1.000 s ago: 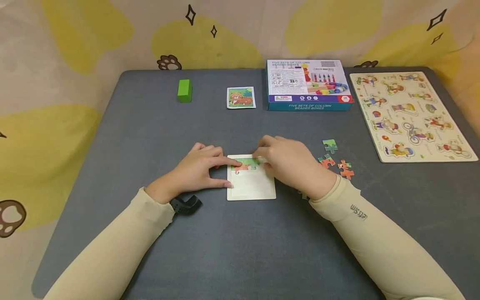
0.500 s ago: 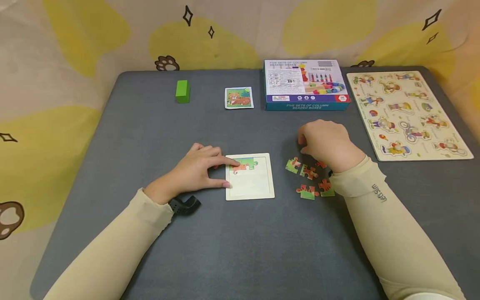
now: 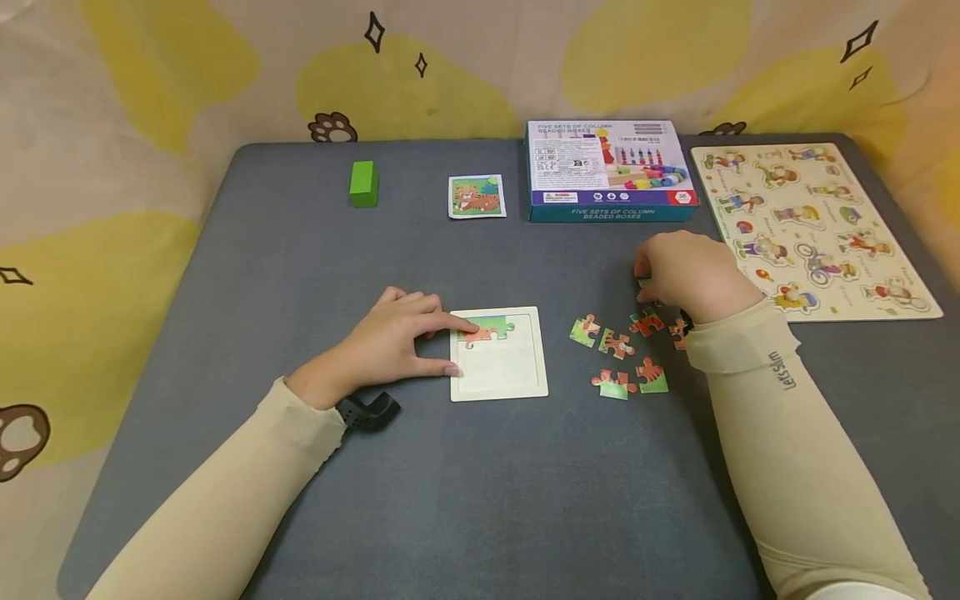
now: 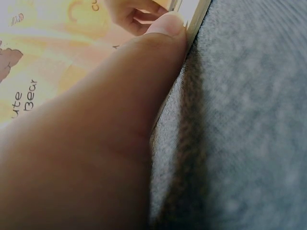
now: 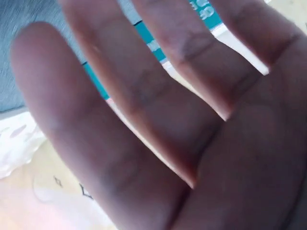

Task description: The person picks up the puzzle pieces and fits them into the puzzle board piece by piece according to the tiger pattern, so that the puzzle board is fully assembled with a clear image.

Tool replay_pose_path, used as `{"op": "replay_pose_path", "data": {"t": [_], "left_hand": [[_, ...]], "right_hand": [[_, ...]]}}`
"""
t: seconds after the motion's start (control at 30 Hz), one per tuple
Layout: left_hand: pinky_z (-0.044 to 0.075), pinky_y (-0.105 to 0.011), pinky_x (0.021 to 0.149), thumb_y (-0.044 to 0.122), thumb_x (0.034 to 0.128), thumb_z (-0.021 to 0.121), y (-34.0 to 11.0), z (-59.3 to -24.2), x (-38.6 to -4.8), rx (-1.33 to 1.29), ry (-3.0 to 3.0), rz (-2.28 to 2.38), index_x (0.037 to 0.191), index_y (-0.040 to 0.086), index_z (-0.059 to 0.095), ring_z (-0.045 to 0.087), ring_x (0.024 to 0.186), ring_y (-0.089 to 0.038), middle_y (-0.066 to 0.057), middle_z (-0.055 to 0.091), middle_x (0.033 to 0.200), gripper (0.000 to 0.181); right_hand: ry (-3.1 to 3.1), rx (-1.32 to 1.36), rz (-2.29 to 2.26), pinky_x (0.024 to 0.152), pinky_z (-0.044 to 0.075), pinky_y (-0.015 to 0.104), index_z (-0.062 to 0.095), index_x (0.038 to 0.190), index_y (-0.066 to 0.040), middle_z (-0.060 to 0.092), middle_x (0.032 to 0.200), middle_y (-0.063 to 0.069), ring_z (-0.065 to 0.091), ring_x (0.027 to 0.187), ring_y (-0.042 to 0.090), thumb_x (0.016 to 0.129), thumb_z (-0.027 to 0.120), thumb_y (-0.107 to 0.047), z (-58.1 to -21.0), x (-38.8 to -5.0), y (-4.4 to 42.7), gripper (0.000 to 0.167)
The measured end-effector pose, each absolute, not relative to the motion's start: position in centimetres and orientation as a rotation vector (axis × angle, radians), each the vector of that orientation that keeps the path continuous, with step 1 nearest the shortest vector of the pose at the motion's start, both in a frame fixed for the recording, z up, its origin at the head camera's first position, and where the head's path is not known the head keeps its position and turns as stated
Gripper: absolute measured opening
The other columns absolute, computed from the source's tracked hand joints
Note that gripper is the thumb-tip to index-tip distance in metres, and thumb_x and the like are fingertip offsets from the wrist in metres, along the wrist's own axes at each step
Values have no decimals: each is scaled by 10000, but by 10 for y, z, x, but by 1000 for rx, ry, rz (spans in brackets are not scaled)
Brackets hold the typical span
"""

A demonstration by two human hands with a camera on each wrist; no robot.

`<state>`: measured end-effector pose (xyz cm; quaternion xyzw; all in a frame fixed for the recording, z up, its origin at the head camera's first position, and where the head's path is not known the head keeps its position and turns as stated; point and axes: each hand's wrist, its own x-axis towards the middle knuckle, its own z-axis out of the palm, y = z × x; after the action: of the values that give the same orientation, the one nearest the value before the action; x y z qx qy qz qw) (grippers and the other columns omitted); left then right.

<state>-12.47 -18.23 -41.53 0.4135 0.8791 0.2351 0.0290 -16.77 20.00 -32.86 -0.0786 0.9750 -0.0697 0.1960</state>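
My left hand [image 3: 405, 337] steadies a small pale puzzle tray [image 3: 501, 371]. The index finger lies straight over its upper left part, and the thumb touches the left edge, as the left wrist view also shows. Inside the tray's top left are joined green and orange puzzle pieces [image 3: 497, 327], partly under the index finger. To the right, my right hand [image 3: 693, 273] pinches a small puzzle piece between thumb and index finger; only a sliver of green shows. Several loose puzzle pieces [image 3: 617, 343] lie below this hand. The right wrist view shows its other fingers [image 5: 144, 91] loosely extended.
A picture card [image 3: 477, 197] of a tiger lies at the back, with a green block [image 3: 364, 183] left of it. A boxed toy [image 3: 611, 171] stands behind my right hand. The large picture board [image 3: 817, 233] lies close by on the right.
My right hand has left the tray and moved right to the loose pieces, where it pinches one. My left hand has stayed on the tray.
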Motion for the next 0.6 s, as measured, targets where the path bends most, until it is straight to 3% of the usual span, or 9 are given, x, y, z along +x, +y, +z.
{"op": "replay_pose_path", "data": {"t": [0.3, 0.6], "left_hand": [[272, -428, 847, 507, 857, 852, -182, -416, -126, 1294, 2711, 731, 1370, 324, 704, 398, 758, -86, 92, 435, 830, 565], [268, -419, 849, 505, 857, 853, -183, -417, -126, 1289, 2710, 730, 1374, 323, 704, 399, 762, -88, 92, 442, 841, 568]], "right_hand": [[2688, -202, -246, 799, 521, 556, 706, 1124, 56, 689, 1095, 263, 609, 921, 403, 847, 834, 9, -331, -172, 208, 308], [2657, -202, -196, 775, 516, 548, 715, 1117, 37, 696, 1050, 220, 606, 903, 385, 849, 860, -46, -330, -174, 210, 316]]}}
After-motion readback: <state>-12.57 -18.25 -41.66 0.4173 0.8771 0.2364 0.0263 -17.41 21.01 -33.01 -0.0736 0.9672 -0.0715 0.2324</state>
